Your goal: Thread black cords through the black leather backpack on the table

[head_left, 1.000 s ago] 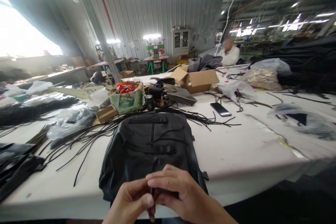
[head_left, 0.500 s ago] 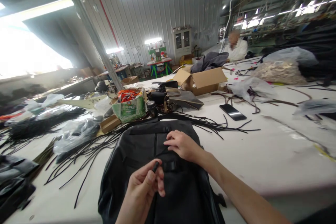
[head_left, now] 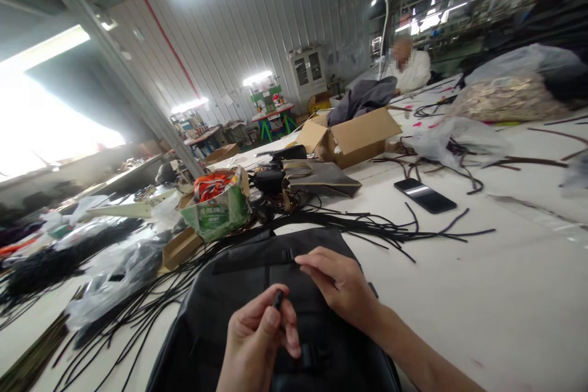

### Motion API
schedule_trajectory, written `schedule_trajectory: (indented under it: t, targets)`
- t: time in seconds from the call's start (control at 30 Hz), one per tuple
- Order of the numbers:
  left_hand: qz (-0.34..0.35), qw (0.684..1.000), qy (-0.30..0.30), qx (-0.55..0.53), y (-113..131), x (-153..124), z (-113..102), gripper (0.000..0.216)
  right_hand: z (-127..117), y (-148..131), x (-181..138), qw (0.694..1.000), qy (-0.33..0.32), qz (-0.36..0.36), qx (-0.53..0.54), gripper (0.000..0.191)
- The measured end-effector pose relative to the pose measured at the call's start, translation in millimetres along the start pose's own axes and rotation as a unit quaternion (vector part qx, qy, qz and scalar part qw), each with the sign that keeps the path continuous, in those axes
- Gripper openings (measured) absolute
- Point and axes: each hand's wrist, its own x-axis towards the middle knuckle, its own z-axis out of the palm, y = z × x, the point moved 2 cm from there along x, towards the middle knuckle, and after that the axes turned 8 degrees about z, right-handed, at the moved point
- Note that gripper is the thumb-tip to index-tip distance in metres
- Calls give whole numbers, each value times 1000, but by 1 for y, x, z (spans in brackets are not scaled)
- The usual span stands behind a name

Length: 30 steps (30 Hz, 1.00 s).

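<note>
A black backpack (head_left: 239, 331) lies on the white table in front of me, with straps and buckles on its face. My left hand (head_left: 261, 331) is over its middle, pinching a small black piece (head_left: 278, 299) between thumb and forefinger; its exact kind is too small to tell. My right hand (head_left: 340, 282) is at the upper part of the bag, its fingers drawn together by the upper black buckle (head_left: 288, 255). Whatever its fingertips hold, if anything, does not show. A lower black buckle (head_left: 310, 355) sits just right of my left hand.
Black cords (head_left: 321, 218) run across the table behind the backpack. Beyond them are a green bag (head_left: 215, 214) with orange contents, an open cardboard box (head_left: 365, 135) and a phone (head_left: 425, 195). Clear plastic bags (head_left: 133, 269) lie at left. A person (head_left: 411, 70) in white is at the far end.
The view has tilted, and the backpack appears lower. My right hand's fingers, more spread before, have come together near the upper buckle. The left hand keeps its pinch on the black piece.
</note>
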Motion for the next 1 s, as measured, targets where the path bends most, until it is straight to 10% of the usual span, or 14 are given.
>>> schedule_trajectory:
  t: [1.0]
  targets:
    - [142,940,-19,310,-27,41,-8,58,-12,-23,-9,982,49,-66,-172,10]
